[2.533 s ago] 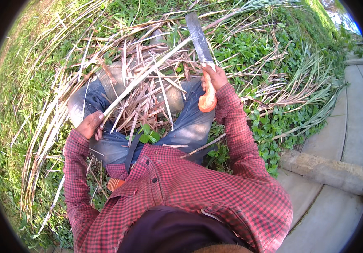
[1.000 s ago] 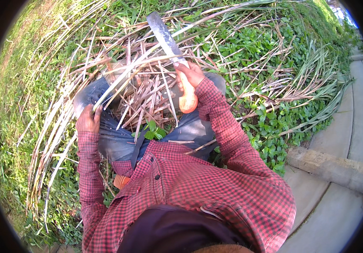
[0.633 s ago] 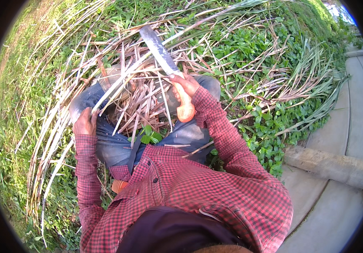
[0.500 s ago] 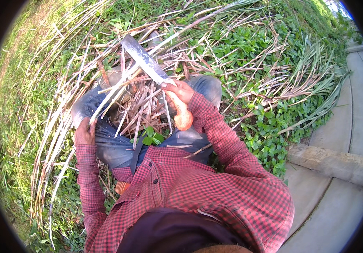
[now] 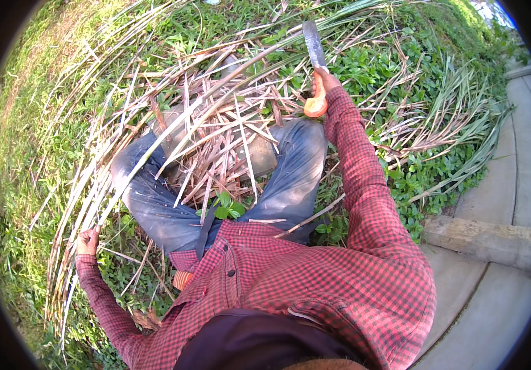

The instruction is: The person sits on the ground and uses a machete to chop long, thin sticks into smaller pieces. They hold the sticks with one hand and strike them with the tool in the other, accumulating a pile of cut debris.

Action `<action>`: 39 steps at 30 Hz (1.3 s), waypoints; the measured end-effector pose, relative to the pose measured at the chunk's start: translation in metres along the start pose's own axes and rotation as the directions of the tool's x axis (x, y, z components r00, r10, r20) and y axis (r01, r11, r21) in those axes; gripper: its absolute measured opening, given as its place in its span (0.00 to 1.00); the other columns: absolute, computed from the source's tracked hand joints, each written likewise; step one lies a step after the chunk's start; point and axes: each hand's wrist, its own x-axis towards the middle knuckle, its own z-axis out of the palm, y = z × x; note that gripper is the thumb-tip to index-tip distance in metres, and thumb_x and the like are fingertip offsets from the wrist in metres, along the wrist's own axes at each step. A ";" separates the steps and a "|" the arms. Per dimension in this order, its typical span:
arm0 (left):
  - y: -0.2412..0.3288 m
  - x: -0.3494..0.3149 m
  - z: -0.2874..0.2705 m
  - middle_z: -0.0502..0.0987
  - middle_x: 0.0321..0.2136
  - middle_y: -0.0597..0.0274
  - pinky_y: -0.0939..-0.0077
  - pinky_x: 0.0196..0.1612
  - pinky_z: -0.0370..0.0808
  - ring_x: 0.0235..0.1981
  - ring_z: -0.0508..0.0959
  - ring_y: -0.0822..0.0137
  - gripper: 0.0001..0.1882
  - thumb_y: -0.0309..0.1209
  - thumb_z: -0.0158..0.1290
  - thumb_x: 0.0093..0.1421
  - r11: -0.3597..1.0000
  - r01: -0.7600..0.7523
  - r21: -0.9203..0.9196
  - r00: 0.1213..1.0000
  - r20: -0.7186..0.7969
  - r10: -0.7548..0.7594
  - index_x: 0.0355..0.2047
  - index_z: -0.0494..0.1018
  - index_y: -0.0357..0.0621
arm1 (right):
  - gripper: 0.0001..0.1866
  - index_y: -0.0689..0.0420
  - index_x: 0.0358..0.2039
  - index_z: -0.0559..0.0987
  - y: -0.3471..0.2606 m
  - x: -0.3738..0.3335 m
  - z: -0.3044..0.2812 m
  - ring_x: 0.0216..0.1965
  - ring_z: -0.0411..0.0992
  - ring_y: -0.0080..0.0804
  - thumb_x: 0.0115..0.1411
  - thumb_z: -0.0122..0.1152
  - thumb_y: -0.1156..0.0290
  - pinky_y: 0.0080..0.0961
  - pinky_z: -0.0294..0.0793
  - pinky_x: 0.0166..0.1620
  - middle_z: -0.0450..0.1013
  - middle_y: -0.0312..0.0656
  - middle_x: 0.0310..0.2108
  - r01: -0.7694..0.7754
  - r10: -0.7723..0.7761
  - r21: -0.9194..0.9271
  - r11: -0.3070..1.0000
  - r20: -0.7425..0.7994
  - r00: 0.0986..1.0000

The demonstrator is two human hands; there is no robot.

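Observation:
My right hand [image 5: 327, 80] is wrapped round the orange handle of a machete [image 5: 314, 46], stretched out ahead of my right knee. Its dark, worn blade points away from me, near the leafy far end of a long stalk. That pale stalk [image 5: 136, 168] runs slanting across my left leg and over the pile of cut pieces. Low on the left, my left hand [image 5: 88, 241] is closed on its near end, next to a long bundle of stalks. Between my legs lies a heap of short, dry, cut stalk pieces [image 5: 216, 154].
A bundle of long dry stalks [image 5: 68, 246] lies in the grass along my left side. Green leafy stalks [image 5: 456, 111] lie to the right. A concrete slab path [image 5: 487, 185] borders the right, with a wooden beam [image 5: 487, 242] across it.
My right hand has swung the machete forward and right, away from my lap. My left hand has drawn back to the lower left, and the long stalk now slants across my left leg.

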 end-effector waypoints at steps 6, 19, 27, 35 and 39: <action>0.003 0.009 -0.011 0.60 0.03 0.72 0.79 0.12 0.49 0.05 0.55 0.78 0.28 0.47 0.52 0.55 0.987 0.063 -0.147 0.983 0.182 -0.036 0.04 0.62 0.49 | 0.19 0.54 0.33 0.64 -0.007 0.011 0.021 0.13 0.62 0.28 0.53 0.56 0.53 0.27 0.64 0.17 0.63 0.37 0.16 0.269 -0.199 0.332 0.904 -0.230 0.953; 0.020 0.009 -0.018 0.61 0.03 0.70 0.79 0.12 0.53 0.05 0.59 0.76 0.29 0.51 0.51 0.54 0.987 0.161 -0.023 0.967 0.202 -0.153 0.04 0.66 0.46 | 0.19 0.54 0.31 0.67 -0.006 0.023 -0.005 0.14 0.63 0.25 0.52 0.57 0.52 0.25 0.64 0.17 0.63 0.35 0.17 0.003 -0.013 0.174 0.985 0.056 0.998; 0.011 0.012 -0.016 0.61 0.03 0.70 0.80 0.12 0.53 0.05 0.59 0.77 0.29 0.51 0.53 0.53 0.991 0.122 -0.053 0.975 0.192 -0.110 0.04 0.65 0.46 | 0.18 0.53 0.32 0.68 -0.032 0.043 0.007 0.13 0.63 0.25 0.51 0.59 0.53 0.24 0.64 0.17 0.63 0.35 0.16 -0.083 0.081 0.016 0.996 0.093 0.992; -0.007 0.021 -0.018 0.63 0.03 0.68 0.79 0.13 0.54 0.05 0.60 0.75 0.28 0.49 0.49 0.56 0.997 0.080 -0.015 0.973 0.217 -0.075 0.05 0.66 0.46 | 0.20 0.54 0.33 0.69 0.001 -0.003 0.044 0.13 0.62 0.22 0.52 0.57 0.51 0.19 0.63 0.16 0.63 0.33 0.16 -0.003 0.148 -0.412 0.911 0.321 0.936; -0.011 0.018 -0.017 0.62 0.03 0.71 0.79 0.13 0.53 0.06 0.59 0.76 0.29 0.51 0.49 0.56 0.993 0.108 0.056 0.979 0.169 -0.116 0.04 0.64 0.47 | 0.20 0.54 0.33 0.70 0.003 -0.012 0.052 0.12 0.62 0.21 0.51 0.59 0.51 0.17 0.62 0.15 0.63 0.32 0.15 -0.034 0.160 -0.332 0.943 0.363 0.918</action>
